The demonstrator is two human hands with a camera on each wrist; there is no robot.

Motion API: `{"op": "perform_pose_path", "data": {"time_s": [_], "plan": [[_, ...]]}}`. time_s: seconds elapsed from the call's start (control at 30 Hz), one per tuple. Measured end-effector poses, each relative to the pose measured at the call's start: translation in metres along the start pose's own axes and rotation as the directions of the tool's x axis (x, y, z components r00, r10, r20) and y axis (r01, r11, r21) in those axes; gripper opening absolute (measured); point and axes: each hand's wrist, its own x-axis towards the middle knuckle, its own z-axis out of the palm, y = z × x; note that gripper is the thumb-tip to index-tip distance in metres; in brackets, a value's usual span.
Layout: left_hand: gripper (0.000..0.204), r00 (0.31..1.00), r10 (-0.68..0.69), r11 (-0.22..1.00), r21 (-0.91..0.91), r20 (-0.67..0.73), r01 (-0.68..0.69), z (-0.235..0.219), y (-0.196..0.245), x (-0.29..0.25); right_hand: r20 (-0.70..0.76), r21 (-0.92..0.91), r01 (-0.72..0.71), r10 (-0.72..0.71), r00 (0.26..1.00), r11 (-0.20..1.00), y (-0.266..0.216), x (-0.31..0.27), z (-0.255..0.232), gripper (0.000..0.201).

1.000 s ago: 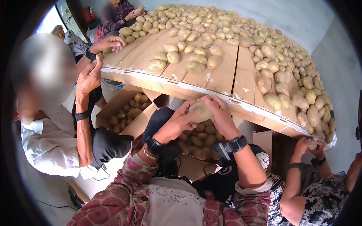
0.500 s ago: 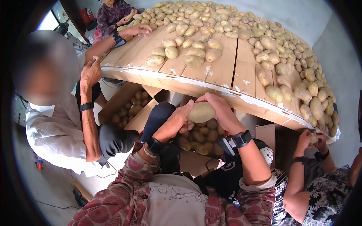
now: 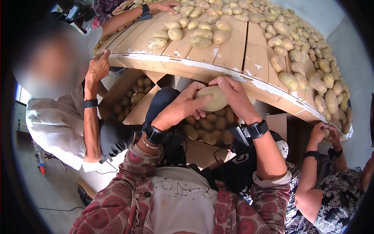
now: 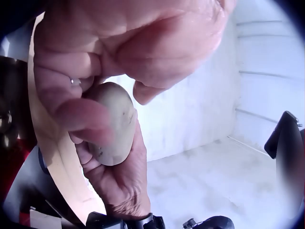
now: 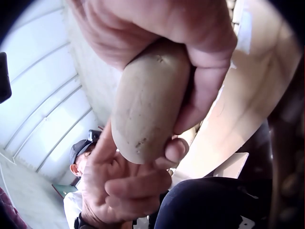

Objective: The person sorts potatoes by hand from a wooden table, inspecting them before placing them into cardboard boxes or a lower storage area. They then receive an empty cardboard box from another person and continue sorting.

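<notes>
A large pale oval potato (image 3: pixel 212 98) is held between both hands, in front of the table edge and above a box of potatoes. My left hand (image 3: pixel 181 107) grips its left end, the thumb laid along its side. My right hand (image 3: pixel 237 99) holds the other end. Close up in the right wrist view, the potato (image 5: pixel 150 105) shows small dark marks on its skin, with right-hand fingers (image 5: pixel 207 90) bent around its upper end. In the left wrist view, a ringed left hand (image 4: pixel 119 52) curls its fingers over the same potato (image 4: pixel 119 119).
A cardboard-topped table (image 3: pixel 257 66) carries many potatoes (image 3: pixel 292 31), heaped toward the back and right. Beneath its edge stand boxes holding potatoes (image 3: pixel 206 126) and more potatoes (image 3: pixel 136 93). One person (image 3: pixel 58 128) sits close at left, another (image 3: pixel 335 195) at right, handling a potato.
Both hands have risen slightly in view with the potato, which shows more of its surface. The person at left has reached farther across the table to the potatoes.
</notes>
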Motion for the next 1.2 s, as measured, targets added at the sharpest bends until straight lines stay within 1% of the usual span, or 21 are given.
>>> {"op": "perform_pose_path", "data": {"time_s": [0.03, 0.07, 0.13, 0.2, 0.27, 0.33, 0.37, 0.4, 0.47, 0.5, 0.53, 0.6, 0.63, 0.8, 0.87, 0.9, 0.97, 1.0, 1.07, 1.1, 1.2], "plan": [[0.039, 1.000, 0.006, 1.000, -0.002, -0.005, -0.006, -0.001, 0.001, 0.000, 0.071, 0.121, -0.033, 0.024, 0.997, 0.992, -0.006, -0.002, 0.001, 0.033], [0.037, 0.997, 0.053, 0.999, -0.006, -0.054, -0.053, -0.002, 0.000, 0.001, 0.077, 0.120, -0.033, 0.024, 0.997, 0.992, -0.012, -0.002, 0.001, 0.033], [0.034, 0.991, 0.086, 0.996, -0.011, -0.103, -0.088, -0.005, -0.002, 0.000, 0.166, -0.048, 0.106, -0.097, 0.981, 0.993, -0.016, -0.004, 0.000, 0.039], [0.031, 0.963, 0.156, 0.983, -0.058, -0.218, -0.172, -0.011, 0.001, 0.004, 0.234, -0.091, 0.126, -0.102, 0.967, 0.988, -0.014, -0.001, -0.002, 0.046], [0.029, 0.963, 0.189, 0.982, 0.015, -0.193, -0.190, -0.022, -0.007, 0.007, 0.204, 0.088, -0.183, 0.162, 0.966, 0.979, -0.018, -0.004, 0.002, 0.048], [0.027, 0.956, 0.156, 0.971, -0.139, -0.247, -0.194, -0.028, -0.013, 0.010, 0.151, 0.066, -0.193, 0.181, 0.972, 0.979, -0.010, 0.000, 0.001, 0.047], [0.027, 0.921, 0.249, 0.949, -0.113, -0.299, -0.293, -0.040, -0.023, 0.016, 0.087, 0.043, -0.208, 0.204, 0.975, 0.977, -0.006, 0.001, -0.002, 0.045], [0.023, 0.858, 0.310, 0.944, 0.025, -0.409, -0.329, -0.053, -0.031, 0.022, 0.082, 0.044, -0.220, 0.216, 0.973, 0.974, -0.003, 0.001, -0.006, 0.045], [0.018, 0.805, 0.337, 0.941, 0.185, -0.488, -0.283, -0.076, -0.045, 0.022, 0.004, -0.336, -0.219, 0.234, 0.972, 0.916, 0.003, 0.003, -0.014, 0.043], [0.013, 0.801, 0.304, 0.947, 0.076, -0.516, -0.311, -0.076, -0.042, 0.020, 0.017, -0.397, -0.298, 0.332, 0.943, 0.868, 0.006, 0.004, -0.018, 0.041], [0.013, 0.798, 0.306, 0.946, 0.076, -0.519, -0.314, -0.078, -0.045, 0.021, 0.021, -0.400, -0.295, 0.330, 0.944, 0.868, 0.019, 0.004, -0.020, 0.041], [0.010, 0.696, 0.491, 0.869, 0.351, -0.525, -0.348, -0.079, -0.056, 0.023, 0.095, -0.770, -0.032, 0.164, 0.982, 0.638, 0.043, -0.002, -0.022, 0.039], [0.008, 0.707, 0.515, 0.851, 0.386, -0.484, -0.355, -0.080, -0.059, 0.023, 0.016, -0.756, -0.180, 0.293, 0.956, 0.629, 0.046, -0.005, -0.019, 0.038], [0.005, 0.678, 0.489, 0.862, 0.186, -0.549, -0.471, -0.100, -0.060, 0.016, -0.003, -0.791, -0.160, 0.258, 0.966, 0.591, 0.072, 0.003, -0.012, 0.038], [0.005, 0.689, 0.483, 0.869, 0.196, -0.540, -0.455, -0.104, -0.062, 0.013, 0.019, -0.673, -0.194, 0.279, 0.960, 0.714, 0.077, 0.006, -0.006, 0.038], [0.005, 0.690, 0.480, 0.870, 0.195, -0.542, -0.452, -0.105, -0.063, 0.012, 0.021, -0.673, -0.195, 0.282, 0.959, 0.714, 0.084, 0.008, -0.005, 0.038], [0.005, 0.669, 0.503, 0.859, 0.236, -0.547, -0.454, -0.109, -0.063, 0.013, -0.032, -0.779, -0.186, 0.259, 0.965, 0.599, 0.097, 0.016, -0.004, 0.037], [0.005, 0.666, 0.502, 0.860, 0.236, -0.552, -0.453, -0.112, -0.062, 0.014, -0.026, -0.781, -0.182, 0.260, 0.965, 0.598, 0.100, 0.018, -0.004, 0.037], [0.005, 0.668, 0.497, 0.861, 0.218, -0.554, -0.460, -0.116, -0.061, 0.012, -0.073, -0.925, -0.071, 0.008, 0.997, 0.374, 0.107, 0.014, -0.002, 0.038], [0.005, 0.658, 0.501, 0.859, 0.233, -0.562, -0.455, -0.116, -0.062, 0.011, -0.049, -0.905, -0.040, -0.009, 0.999, 0.424, 0.109, 0.015, -0.004, 0.038], [0.005, 0.653, 0.505, 0.855, 0.221, -0.565, -0.469, -0.121, -0.061, 0.011, -0.027, -0.891, -0.026, 0.005, 1.000, 0.453, 0.102, 0.022, -0.009, 0.033]]}}
